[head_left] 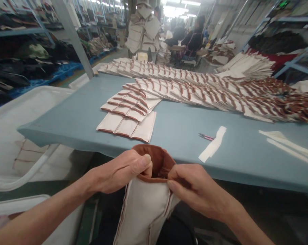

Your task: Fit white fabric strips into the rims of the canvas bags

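Between my hands hangs a cream fabric pouch (146, 207) with brown trim and a brown lining, its mouth spread wide. The fingers of my left hand (128, 170) are curled over the left side of the rim, thumb on top. My right hand (194, 187) pinches the right side of the rim, near a brown side seam. Below the hands the pouch drops toward my lap, and its lower end runs out of view. Just beyond it, a flat cream piece with brown edging (127, 126) lies on the blue-covered table (179, 132).
Long overlapping rows of cream and brown pieces (194, 88) stretch across the table's far side. Small pink-handled snips (207, 136) touch a white strip (212, 144), with more strips (291, 146) farther right. A white bin (49, 92) stands left. A person (194, 37) sits in the background.
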A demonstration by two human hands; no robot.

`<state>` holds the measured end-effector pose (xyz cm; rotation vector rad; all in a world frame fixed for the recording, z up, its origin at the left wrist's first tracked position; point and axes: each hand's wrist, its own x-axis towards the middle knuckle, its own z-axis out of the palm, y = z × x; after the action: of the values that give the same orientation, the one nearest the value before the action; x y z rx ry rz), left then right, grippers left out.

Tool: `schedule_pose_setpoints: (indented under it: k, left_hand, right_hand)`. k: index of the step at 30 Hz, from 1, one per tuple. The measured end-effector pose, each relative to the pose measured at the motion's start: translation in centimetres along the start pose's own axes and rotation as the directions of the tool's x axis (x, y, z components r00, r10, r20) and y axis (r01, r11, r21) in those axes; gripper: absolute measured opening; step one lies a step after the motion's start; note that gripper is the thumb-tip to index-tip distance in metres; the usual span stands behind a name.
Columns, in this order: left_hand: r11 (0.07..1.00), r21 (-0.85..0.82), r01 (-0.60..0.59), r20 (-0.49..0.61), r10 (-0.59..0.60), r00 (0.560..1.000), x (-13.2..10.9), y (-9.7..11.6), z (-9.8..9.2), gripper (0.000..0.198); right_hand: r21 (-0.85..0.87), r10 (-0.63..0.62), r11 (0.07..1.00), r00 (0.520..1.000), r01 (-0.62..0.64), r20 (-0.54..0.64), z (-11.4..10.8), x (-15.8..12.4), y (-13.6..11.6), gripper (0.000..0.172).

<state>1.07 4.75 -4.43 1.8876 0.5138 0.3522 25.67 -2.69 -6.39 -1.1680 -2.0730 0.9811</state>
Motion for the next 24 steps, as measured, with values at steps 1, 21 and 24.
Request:
schedule_pose_setpoints:
  k: [1, 21, 24]
  left_hand:
    - [1.000, -0.003, 0.009, -0.003, -0.009, 1.000, -0.4, -0.2, -0.1, 0.069]
    - [0.980, -0.115, 0.164, -0.059, -0.172, 0.983, -1.6, -0.5, -0.5, 0.018]
    - [0.976, -0.109, 0.186, -0.108, -0.198, 0.974, -1.3, -0.5, -0.2, 0.015]
  right_hand:
    - [-0.042, -0.005, 0.999, 1.000, 0.005, -0.009, -0.1, -0.2, 0.3, 0.018]
    - [0.131, 0.076, 0.989, 0.990, -0.061, -0.115, 4.1, 3.6, 4.5, 0.028]
    - [0.115, 0.079, 0.991, 0.989, -0.064, -0.129, 4.4, 3.9, 4.9, 0.022]
